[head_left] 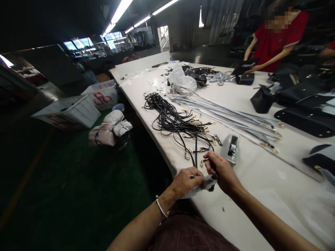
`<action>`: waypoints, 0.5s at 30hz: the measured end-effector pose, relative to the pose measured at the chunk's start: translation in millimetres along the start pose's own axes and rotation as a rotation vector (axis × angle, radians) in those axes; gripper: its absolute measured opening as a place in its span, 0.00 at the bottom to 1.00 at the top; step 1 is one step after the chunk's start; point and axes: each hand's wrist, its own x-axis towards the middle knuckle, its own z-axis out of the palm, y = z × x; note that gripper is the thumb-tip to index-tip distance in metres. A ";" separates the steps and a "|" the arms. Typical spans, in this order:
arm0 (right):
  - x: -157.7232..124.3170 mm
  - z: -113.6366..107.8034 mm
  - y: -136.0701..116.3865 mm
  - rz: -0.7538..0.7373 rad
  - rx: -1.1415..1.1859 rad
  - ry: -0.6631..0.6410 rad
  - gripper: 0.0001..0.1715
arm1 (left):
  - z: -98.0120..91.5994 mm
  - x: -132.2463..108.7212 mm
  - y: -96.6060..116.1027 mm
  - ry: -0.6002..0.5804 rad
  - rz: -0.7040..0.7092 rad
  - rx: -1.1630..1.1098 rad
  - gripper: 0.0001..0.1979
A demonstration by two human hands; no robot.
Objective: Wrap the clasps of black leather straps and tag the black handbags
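Near the table's front edge, my left hand pinches a clear plastic sleeve, its fingers pressed together. My right hand is closed around a black strap, just right of my left hand, with a gold clasp by its fingertips. Part of the strap is hidden by the fingers. Beyond both hands lies a tangled pile of black straps with gold clasps. A tape dispenser sits to the right of the pile, beside small black scissors.
Plastic-wrapped straps stretch across the white table. Black bags stand at the right. A person in a red shirt handles a black bag across the table. White bins and wrapped bundles are on the floor at left.
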 end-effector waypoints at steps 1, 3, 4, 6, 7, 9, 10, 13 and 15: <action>-1.1 0.0 -1.2 -0.072 -0.091 0.027 0.27 | 3.4 2.7 3.7 0.045 -0.022 0.009 0.13; -5.2 2.2 -3.4 -0.213 -0.247 0.092 0.25 | 6.3 9.4 12.3 0.148 0.015 0.076 0.11; -7.9 4.5 -4.0 -0.257 -0.281 0.129 0.24 | 6.2 13.5 16.4 0.196 0.065 0.114 0.10; -13.9 11.3 -3.5 -0.275 -0.226 0.192 0.24 | 3.5 22.9 21.6 0.247 0.157 0.142 0.09; -16.5 15.4 -2.5 -0.252 -0.158 0.211 0.24 | 1.1 28.1 21.9 0.231 0.163 0.113 0.10; -19.9 23.2 0.5 -0.184 -0.040 0.216 0.26 | -6.2 39.0 18.0 0.109 0.086 -0.035 0.13; -20.2 26.0 1.9 -0.160 -0.013 0.211 0.26 | -11.3 44.3 14.5 0.023 0.025 -0.136 0.14; -14.3 26.3 0.3 -0.143 -0.070 0.233 0.26 | -33.3 57.3 4.0 -0.202 -0.132 -0.408 0.19; -6.0 21.9 -7.4 -0.130 -0.205 0.286 0.27 | -51.9 63.2 1.0 -0.286 -0.176 -0.516 0.33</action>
